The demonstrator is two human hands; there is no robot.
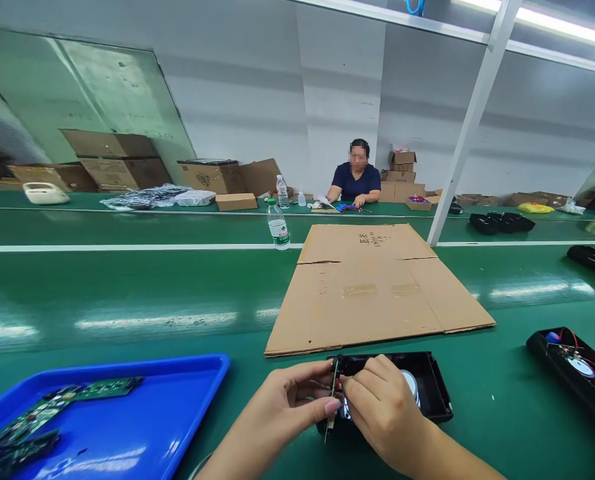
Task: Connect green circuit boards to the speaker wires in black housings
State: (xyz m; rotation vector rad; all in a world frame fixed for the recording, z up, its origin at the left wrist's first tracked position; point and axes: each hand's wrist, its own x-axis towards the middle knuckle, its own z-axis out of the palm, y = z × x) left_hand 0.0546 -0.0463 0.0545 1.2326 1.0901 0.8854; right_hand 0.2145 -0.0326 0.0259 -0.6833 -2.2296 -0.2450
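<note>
Pinching a thin circuit board [334, 393] upright, long axis vertical, left hand [287, 400] and right hand [382, 407] clamp it over the black housing [427, 387] directly beneath, tabletop [127, 293] below

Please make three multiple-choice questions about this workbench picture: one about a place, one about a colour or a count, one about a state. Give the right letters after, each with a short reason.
1. Where is the blue tray?
A. To the left of the two hands
B. On the cardboard sheet
C. Behind the water bottle

2. What colour is the open housing under the hands?
A. White
B. Black
C. Red

3. How is the cardboard sheet lying?
A. Folded into a closed box
C. Rolled up
B. Flat and unfolded on the green belt

Answers:
1. A, the tray with green circuit boards sits at the lower left, beside the left hand.
2. B, the housing by the right hand is black, with a round speaker inside.
3. B, the sheet lies spread flat, creases showing, near the water bottle.
</note>
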